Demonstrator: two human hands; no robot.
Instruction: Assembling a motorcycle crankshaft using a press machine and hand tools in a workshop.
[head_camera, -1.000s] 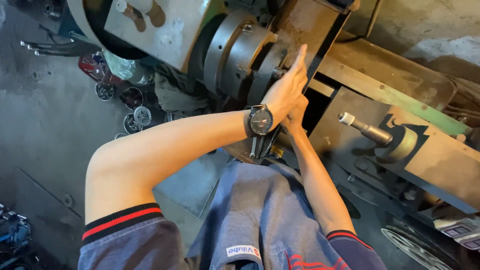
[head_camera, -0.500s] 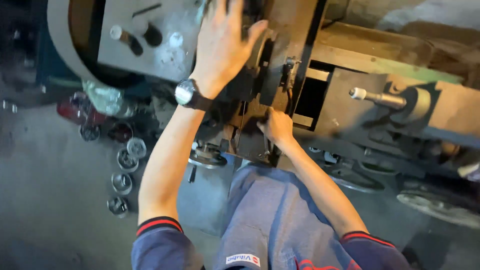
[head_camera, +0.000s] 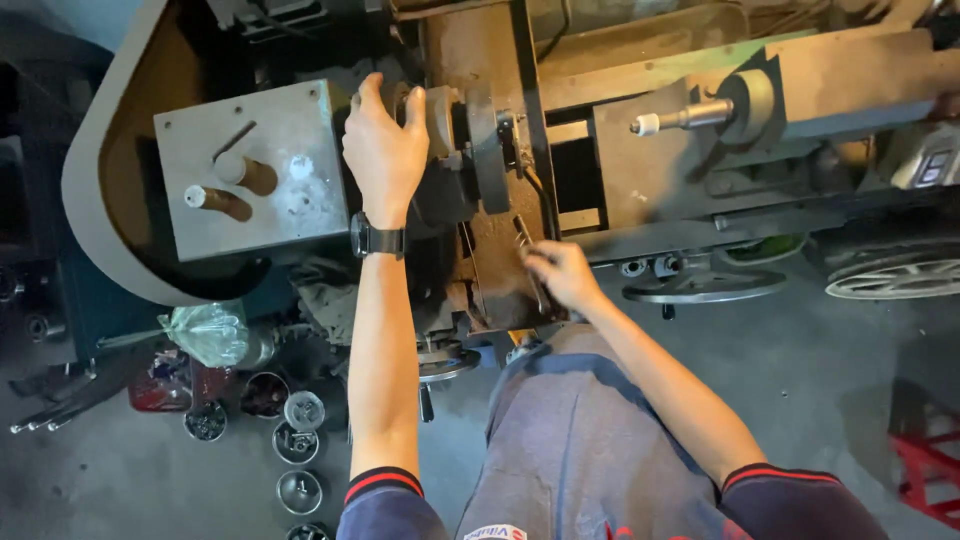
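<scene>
Two bare hands are in view: the left hand (head_camera: 383, 150) and the right hand (head_camera: 560, 275). One black wristwatch (head_camera: 377, 239) sits on the left wrist. Two round levers (head_camera: 232, 185) stick out of the one grey machine housing (head_camera: 290, 200). One handwheel (head_camera: 703, 287) is visible. About five small round tins (head_camera: 296, 440) stand on the floor, beside one clear plastic bag (head_camera: 208, 333).

Left hand (head_camera: 385, 150) reaches forward, fingers curled in a grip; right hand (head_camera: 562, 272) is bent, fingers pinched.
</scene>
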